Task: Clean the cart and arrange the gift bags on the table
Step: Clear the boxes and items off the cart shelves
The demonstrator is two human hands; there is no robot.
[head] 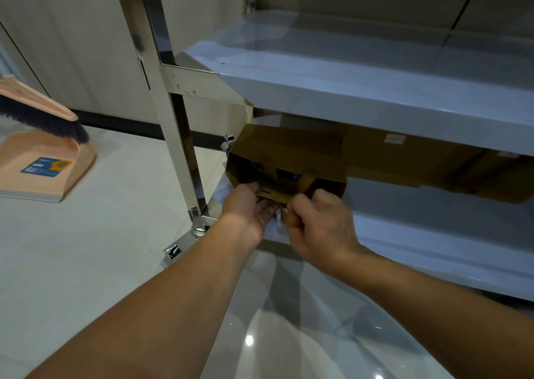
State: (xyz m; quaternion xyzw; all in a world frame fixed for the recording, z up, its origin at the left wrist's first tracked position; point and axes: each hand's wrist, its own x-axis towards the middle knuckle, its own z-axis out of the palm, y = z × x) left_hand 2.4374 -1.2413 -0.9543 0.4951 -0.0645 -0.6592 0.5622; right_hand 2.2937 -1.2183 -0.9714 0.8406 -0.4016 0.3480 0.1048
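A brown paper gift bag [291, 150] lies on its side on the lower shelf [433, 242] of a steel cart, its open mouth facing me. More brown bags [450, 164] lie behind it, under the middle shelf [361, 89]. My left hand [251, 208] holds the bag's mouth from below at its left edge. My right hand [320, 225] grips the bag's brown handle just in front of the mouth. Both hands meet at the shelf's front left corner.
The cart's shiny steel post [173, 98] stands left of the hands, with a caster [173, 251] below. A peach dustpan [43, 170] with a dark-bristled brush [43, 118] rests on the pale tiled floor at the left. A wall with a dark skirting runs behind.
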